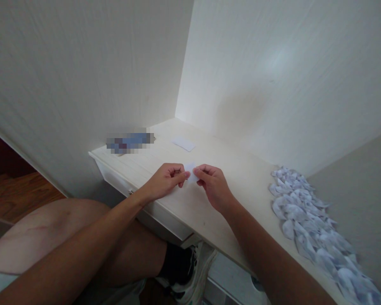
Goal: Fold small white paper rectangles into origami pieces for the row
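Between my two hands, just above the white desk, is a small piece of white paper. My left hand pinches its left side between thumb and bent fingers. On its right side, my right hand grips it in the same way. Fingers cover part of the paper, so any folds in it are hard to make out. Just beyond my hands a flat white paper sheet lies on the desk.
A long heap of crumpled or folded white paper pieces runs along the desk's right side. A blurred-out bluish item lies at the left end. Walls rise behind the desk. A drawer front and my legs are below its near edge.
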The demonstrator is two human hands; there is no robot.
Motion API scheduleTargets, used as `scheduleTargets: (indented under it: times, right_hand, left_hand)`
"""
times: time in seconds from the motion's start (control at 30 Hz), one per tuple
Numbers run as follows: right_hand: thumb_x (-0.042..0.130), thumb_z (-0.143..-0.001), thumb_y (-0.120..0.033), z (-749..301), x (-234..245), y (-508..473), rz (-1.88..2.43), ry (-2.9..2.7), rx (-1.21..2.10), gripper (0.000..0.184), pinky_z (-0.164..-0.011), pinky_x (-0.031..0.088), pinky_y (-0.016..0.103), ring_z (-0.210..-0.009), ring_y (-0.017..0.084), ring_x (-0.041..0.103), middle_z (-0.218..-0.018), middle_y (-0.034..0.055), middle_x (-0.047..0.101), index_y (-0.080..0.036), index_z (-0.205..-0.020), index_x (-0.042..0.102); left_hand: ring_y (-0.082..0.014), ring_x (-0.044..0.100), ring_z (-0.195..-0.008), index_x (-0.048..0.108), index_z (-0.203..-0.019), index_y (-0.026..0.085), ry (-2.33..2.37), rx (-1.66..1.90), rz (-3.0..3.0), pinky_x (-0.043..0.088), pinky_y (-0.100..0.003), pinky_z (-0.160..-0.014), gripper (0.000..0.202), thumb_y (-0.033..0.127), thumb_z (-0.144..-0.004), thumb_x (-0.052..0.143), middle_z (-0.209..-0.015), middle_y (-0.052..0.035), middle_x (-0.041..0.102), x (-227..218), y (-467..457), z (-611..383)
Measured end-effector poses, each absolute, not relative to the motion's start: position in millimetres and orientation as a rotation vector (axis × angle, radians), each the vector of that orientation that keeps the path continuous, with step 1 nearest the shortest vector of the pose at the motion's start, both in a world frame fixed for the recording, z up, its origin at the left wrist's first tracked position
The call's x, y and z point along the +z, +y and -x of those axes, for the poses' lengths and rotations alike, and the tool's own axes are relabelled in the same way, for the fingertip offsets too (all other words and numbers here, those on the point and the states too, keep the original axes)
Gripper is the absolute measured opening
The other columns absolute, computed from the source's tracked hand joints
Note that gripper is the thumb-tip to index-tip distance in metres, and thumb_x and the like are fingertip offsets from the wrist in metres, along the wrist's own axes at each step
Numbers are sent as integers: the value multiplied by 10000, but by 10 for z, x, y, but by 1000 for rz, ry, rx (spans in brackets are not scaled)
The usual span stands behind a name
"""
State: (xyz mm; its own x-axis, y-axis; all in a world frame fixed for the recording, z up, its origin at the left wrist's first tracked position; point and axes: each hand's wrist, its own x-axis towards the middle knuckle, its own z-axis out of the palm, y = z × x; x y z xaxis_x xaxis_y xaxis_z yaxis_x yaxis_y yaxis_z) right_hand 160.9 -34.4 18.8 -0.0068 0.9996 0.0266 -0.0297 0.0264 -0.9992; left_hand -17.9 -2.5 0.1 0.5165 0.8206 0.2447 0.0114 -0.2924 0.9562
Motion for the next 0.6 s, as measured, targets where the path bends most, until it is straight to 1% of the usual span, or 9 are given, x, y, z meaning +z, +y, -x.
scheduleTargets:
  times: [0.1,0.17,0.27,0.37,0.47,0.6]
  right_hand:
    - [777,-711,-381,-1608,197,-346,1165,-1207,1220,215,-611,296,308,-600,112,426,-619,-27,579,-196,-664,678]
    - [779,-710,-373,-1607,198,-347,1168,-1206,1233,207,-613,292,309,-602,112,425,-623,-26,582,-197,-664,681]
    - [782,-702,-368,-1607,191,-347,1168,-1214,1254,196,-618,292,310,-608,114,428,-641,-19,597,-198,-669,689]
    - [778,-709,-373,-1608,186,-346,1166,-1226,1257,196,-626,300,314,-619,121,435,-652,-14,603,-203,-672,688]
    - [784,-704,-374,-1603,194,-348,1167,-1222,1253,199,-626,294,315,-616,122,429,-639,-17,593,-204,-664,687]
    - [794,-700,-371,-1591,213,-360,1155,-1226,1284,203,-631,293,315,-609,117,431,-641,-19,599,-201,-659,693]
  left_hand:
    - [-102,331,-510,555,-629,191,728,956,-1661,254,-260,-516,454,513,-949,543,-552,41,463,15,-36,172]
    - [-106,341,-507,521,-618,200,747,981,-1657,269,-265,-523,467,505,-971,498,-549,42,461,31,-47,166]
    - [-112,363,-511,483,-601,212,761,996,-1690,305,-272,-548,450,468,-971,491,-536,47,457,50,-55,163]
    - [-117,395,-534,502,-595,206,769,1023,-1713,327,-278,-576,443,439,-972,487,-550,40,488,54,-55,165]
    - [-121,412,-543,516,-597,204,790,1051,-1716,330,-283,-583,450,434,-981,471,-556,36,505,45,-60,169]
    - [-127,421,-539,495,-602,213,832,1086,-1741,325,-289,-575,432,419,-982,482,-545,42,497,31,-79,178]
